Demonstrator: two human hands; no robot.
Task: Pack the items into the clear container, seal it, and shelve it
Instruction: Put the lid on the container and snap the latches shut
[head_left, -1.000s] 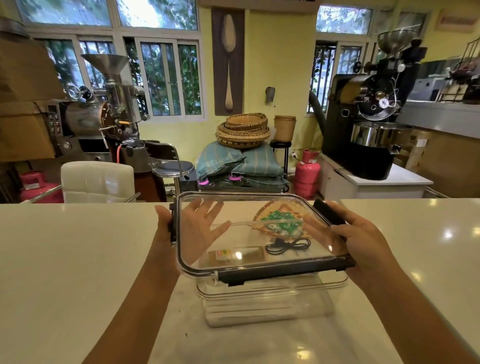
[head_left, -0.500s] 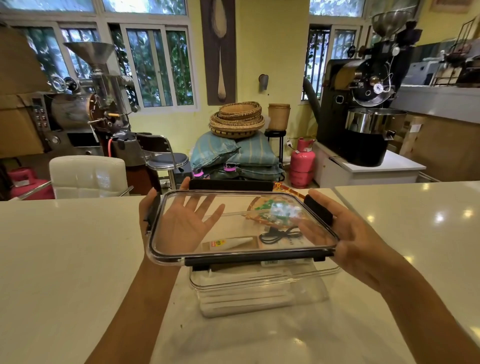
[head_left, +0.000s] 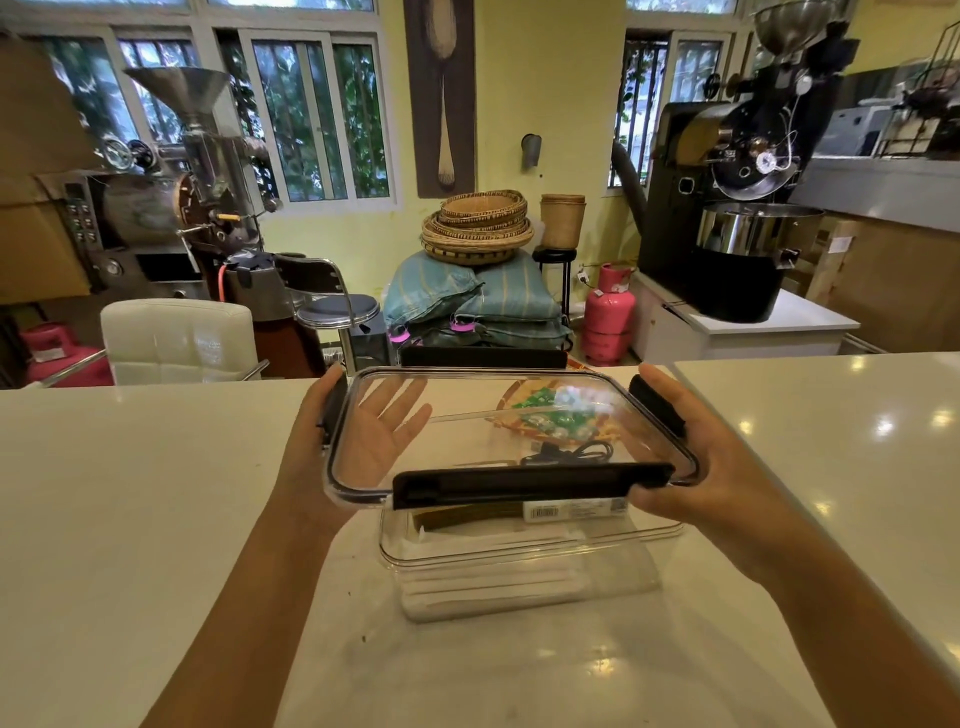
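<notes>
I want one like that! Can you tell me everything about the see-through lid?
The lid is a clear plastic rectangle with rounded corners and black clip flaps on its sides. The left hand and right hand hold its short ends. It hovers, not pressed on, over the clear container on the white counter.
</notes>
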